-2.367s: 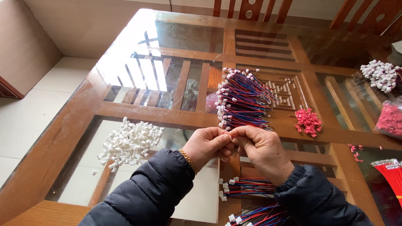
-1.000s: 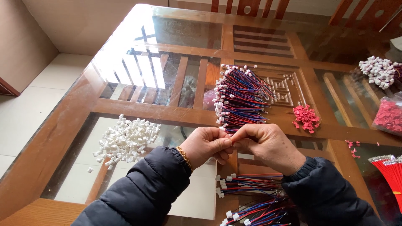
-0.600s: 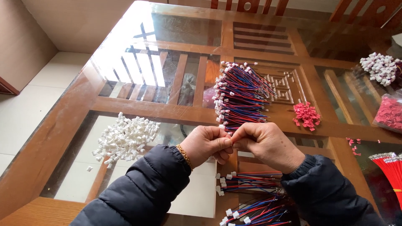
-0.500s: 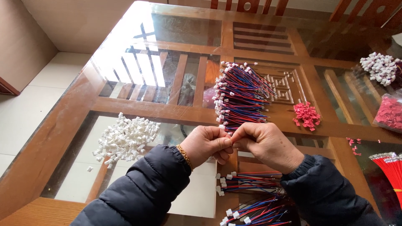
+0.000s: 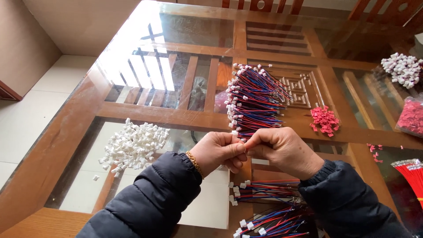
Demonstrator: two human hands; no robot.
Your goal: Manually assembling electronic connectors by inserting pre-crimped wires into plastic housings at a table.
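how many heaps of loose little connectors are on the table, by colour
white heaps: 2 (near the left hand at, far right at)
red or pink heaps: 2 (middle right, right edge)
total: 4

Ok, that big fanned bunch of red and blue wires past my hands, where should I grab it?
Probably round the middle of the wire bundle, from above. The white plugs line its left edge and bare tips fan out right, so the packed mid-section looks easiest to close a hand on.
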